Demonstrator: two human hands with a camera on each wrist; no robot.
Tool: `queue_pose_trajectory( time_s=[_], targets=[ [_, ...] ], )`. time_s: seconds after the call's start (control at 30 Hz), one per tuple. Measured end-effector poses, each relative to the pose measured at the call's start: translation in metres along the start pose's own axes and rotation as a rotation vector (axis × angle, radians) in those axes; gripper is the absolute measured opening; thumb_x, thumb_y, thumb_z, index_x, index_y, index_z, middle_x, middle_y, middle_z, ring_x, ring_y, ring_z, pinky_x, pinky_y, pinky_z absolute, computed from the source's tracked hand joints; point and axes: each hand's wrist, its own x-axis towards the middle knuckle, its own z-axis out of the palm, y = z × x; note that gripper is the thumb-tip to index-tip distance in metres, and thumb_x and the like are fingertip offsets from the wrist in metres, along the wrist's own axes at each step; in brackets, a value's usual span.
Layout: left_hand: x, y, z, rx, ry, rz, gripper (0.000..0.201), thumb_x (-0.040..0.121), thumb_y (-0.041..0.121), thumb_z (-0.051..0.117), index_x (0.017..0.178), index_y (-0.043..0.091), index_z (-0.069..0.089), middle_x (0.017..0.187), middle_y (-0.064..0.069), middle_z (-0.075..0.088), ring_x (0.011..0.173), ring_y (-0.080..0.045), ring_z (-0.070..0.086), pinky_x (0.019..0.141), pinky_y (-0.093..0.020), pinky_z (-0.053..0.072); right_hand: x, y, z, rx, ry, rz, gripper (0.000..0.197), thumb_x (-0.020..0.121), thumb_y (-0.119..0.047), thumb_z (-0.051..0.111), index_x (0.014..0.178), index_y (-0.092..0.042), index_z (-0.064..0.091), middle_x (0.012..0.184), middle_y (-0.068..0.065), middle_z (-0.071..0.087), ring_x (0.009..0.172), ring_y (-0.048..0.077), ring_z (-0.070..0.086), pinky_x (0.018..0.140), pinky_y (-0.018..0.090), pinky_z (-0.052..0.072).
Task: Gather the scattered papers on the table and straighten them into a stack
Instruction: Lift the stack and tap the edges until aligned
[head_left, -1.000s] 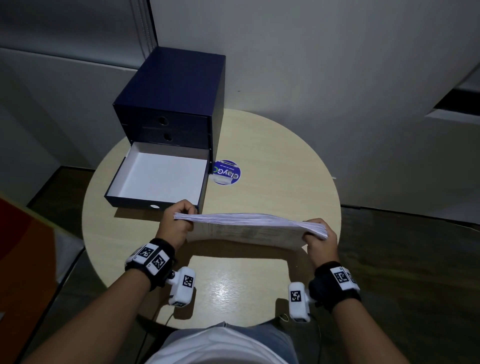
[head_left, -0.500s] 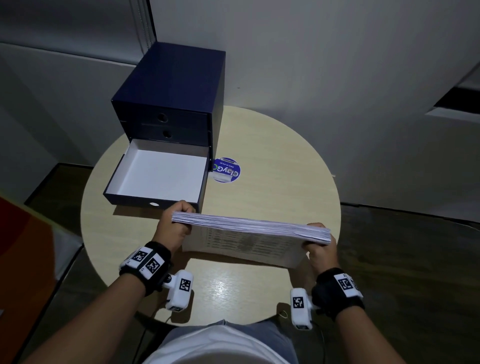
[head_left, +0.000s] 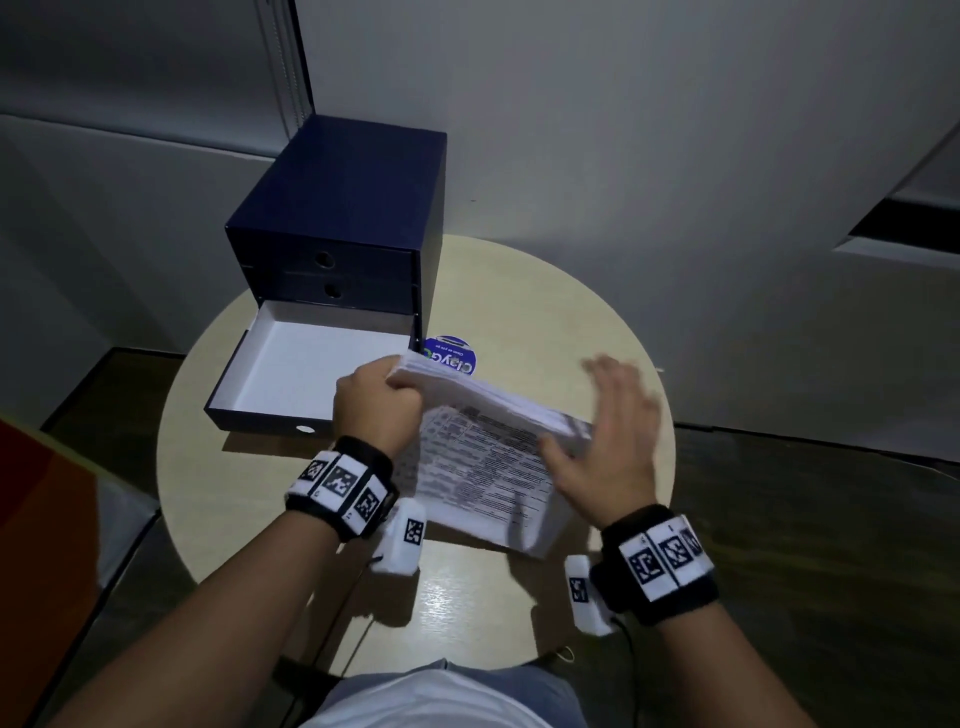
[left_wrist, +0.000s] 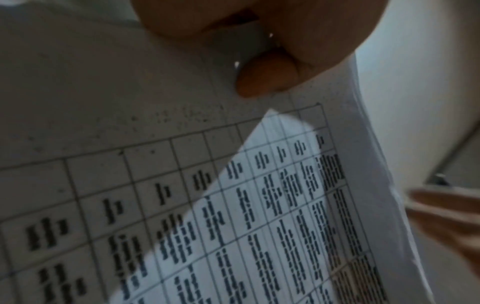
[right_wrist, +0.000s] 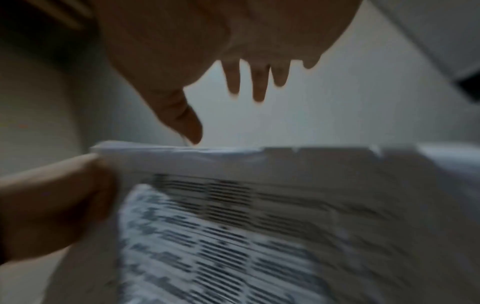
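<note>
Papers (head_left: 483, 457) stand tilted on edge over the round surface (head_left: 545, 291), printed tables facing the person. Left hand (head_left: 375, 402) grips their upper left corner, fingers curled round it. Right hand (head_left: 605, 447) is spread, blurred, fingers straight, its thumb at the stack's right edge. Behind sits a blue drawer box (head_left: 337, 208) with its bottom drawer (head_left: 311, 369) pulled out.
</note>
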Motion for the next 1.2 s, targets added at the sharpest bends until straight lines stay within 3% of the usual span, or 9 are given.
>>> queue_pose_trajectory(
  time_s=[0.1,0.17,0.27,0.37,0.47,0.63,0.87,1.03,1.2],
  targets=[
    [0.001,0.029,0.001,0.115,0.003,0.191,0.023,0.066,0.017,0.040,0.072,0.014,0.062,0.066,-0.006,0.063,0.066,-0.032,0.054,0.056,-0.030,0.043,0.021,-0.036,-0.001,-0.075,-0.165,-0.201,0.058,0.084,-0.041,0.060,0.137,-0.025,0.041,0.138,-0.001,0.053,0.131,0.023,0.046,0.112,0.045,0.033],
    [-0.001,0.043,-0.001,0.172,-0.028,0.299,0.016,0.060,0.018,0.040,0.068,0.011,0.052,0.059,-0.006,0.055,0.062,-0.034,0.049,0.051,-0.031,0.039,0.033,-0.040,-0.002,-0.012,-0.209,-0.187,0.030,0.087,-0.031,0.057,0.116,-0.024,0.054,0.104,0.003,0.069,0.098,0.030,0.062,0.081,0.040,0.050],
    [0.005,0.046,-0.012,0.206,-0.169,0.392,0.010,0.063,0.014,0.048,0.065,0.023,0.043,0.061,0.003,0.053,0.065,-0.029,0.050,0.053,-0.030,0.038,0.038,-0.026,-0.006,0.105,-0.164,-0.168,0.007,0.086,-0.025,0.059,0.087,-0.022,0.052,0.070,0.002,0.062,0.069,0.032,0.057,0.059,0.040,0.047],
    [0.018,0.027,-0.031,0.255,-0.323,0.360,0.017,0.075,0.024,0.066,0.085,0.029,0.054,0.082,0.007,0.066,0.078,-0.021,0.061,0.068,-0.034,0.052,0.037,-0.011,-0.016,0.244,-0.068,-0.110,0.026,0.085,-0.018,0.065,0.073,-0.027,0.044,0.056,-0.007,0.049,0.054,0.014,0.046,0.054,0.033,0.040],
    [0.030,0.003,-0.041,0.119,-0.407,0.280,0.022,0.078,0.027,0.077,0.095,0.026,0.062,0.092,0.006,0.070,0.083,-0.013,0.066,0.075,-0.038,0.056,0.038,0.004,-0.022,0.422,-0.038,-0.007,0.029,0.084,-0.007,0.066,0.071,-0.026,0.050,0.063,-0.001,0.057,0.056,0.013,0.048,0.052,0.028,0.039],
    [0.023,-0.011,-0.025,-0.828,-0.338,0.027,0.059,0.065,0.036,0.088,0.112,0.009,0.063,0.110,-0.011,0.071,0.098,-0.022,0.069,0.087,-0.039,0.058,0.036,0.006,-0.016,0.702,0.072,0.086,0.013,0.088,0.001,0.063,0.088,-0.011,0.060,0.082,-0.001,0.065,0.076,0.011,0.062,0.066,0.025,0.052],
    [-0.013,0.004,-0.001,-0.564,-0.092,0.230,0.015,0.093,0.021,0.062,0.102,0.033,0.058,0.098,0.011,0.068,0.087,0.005,0.065,0.074,-0.014,0.052,0.001,0.009,0.024,0.801,0.019,0.221,0.041,0.093,-0.004,0.057,0.130,-0.021,0.047,0.114,-0.006,0.064,0.106,0.010,0.063,0.086,0.030,0.055],
    [-0.014,-0.013,0.003,-0.537,-0.086,0.175,0.029,0.087,0.023,0.071,0.099,0.039,0.051,0.096,0.011,0.064,0.085,-0.003,0.064,0.071,-0.025,0.055,-0.013,0.010,0.034,0.801,-0.019,0.303,0.046,0.090,-0.006,0.063,0.112,-0.043,0.048,0.111,-0.011,0.064,0.106,0.007,0.063,0.088,0.033,0.055],
    [-0.008,-0.002,-0.003,-0.629,-0.055,0.248,0.025,0.087,0.023,0.071,0.105,0.024,0.053,0.102,0.005,0.062,0.087,-0.002,0.064,0.069,-0.022,0.056,0.006,-0.011,0.011,0.914,0.159,0.176,0.043,0.086,-0.016,0.070,0.121,-0.027,0.048,0.113,-0.007,0.064,0.101,0.005,0.064,0.078,0.026,0.058]
  ],
)
